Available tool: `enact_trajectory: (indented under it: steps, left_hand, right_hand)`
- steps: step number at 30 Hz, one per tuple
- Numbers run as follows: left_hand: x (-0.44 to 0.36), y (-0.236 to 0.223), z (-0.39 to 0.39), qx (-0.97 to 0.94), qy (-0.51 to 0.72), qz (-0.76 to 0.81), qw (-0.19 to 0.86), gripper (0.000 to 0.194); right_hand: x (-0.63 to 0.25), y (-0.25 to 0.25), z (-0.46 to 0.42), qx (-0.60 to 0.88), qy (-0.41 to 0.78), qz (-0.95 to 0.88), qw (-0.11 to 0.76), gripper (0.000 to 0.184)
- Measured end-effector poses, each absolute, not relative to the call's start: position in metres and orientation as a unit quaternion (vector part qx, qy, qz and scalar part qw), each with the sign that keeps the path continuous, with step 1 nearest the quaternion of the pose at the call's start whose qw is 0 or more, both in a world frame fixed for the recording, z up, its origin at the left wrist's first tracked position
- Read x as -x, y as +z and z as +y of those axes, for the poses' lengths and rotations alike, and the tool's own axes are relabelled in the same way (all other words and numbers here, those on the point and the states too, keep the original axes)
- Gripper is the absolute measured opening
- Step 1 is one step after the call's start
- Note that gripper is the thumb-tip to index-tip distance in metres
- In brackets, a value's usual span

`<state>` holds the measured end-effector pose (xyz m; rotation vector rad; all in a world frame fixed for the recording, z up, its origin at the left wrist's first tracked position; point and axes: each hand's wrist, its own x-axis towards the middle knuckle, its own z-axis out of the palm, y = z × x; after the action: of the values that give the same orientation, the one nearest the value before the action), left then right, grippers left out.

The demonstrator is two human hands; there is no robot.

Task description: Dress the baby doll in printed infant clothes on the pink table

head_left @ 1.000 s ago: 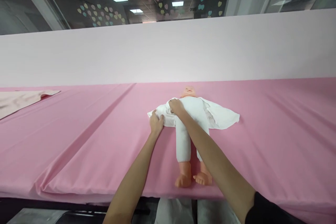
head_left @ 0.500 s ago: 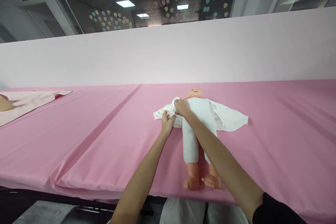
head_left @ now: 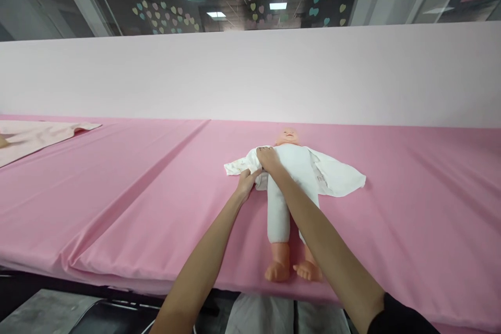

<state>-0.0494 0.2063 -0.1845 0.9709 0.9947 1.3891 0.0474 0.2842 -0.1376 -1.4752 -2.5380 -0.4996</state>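
Observation:
A baby doll with a soft white body lies on its back, head away from me and bare feet toward me. Spread out beneath it is a white baby shirt, one sleeve stretched to the right and the other bunched on the left. My left hand is closed on the shirt's left side, near the bunched sleeve. Just above it, my right hand curls over the cloth at the doll's shoulder, with its fingertips hidden. The doll's arm on that side cannot be seen.
A pink sheet with folds covers the table. At the far left lies a pale cloth with a tan object on it, cut off by the frame. A white partition runs along the back edge. A dark chair stands below the front edge.
The view has shifted slightly. My left hand's fingers have moved closer in against the shirt beside my right hand. The doll lies as before.

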Motion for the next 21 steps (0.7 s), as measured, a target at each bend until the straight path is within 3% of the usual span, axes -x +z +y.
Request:
enact_trajectory:
  steps: [12,21]
  left_hand:
    - [0.056,-0.188,0.220,-0.289,0.659,0.397,0.570,0.025]
    - [0.052,-0.185,0.219,-0.322,0.650,0.400,0.561,0.022]
  right_hand:
    - [-0.050,-0.135,0.276,0.444,-0.138,-0.880,0.096,0.030]
    - [-0.042,-0.141,0.279,0.374,-0.133,-0.917,0.030,0.025]
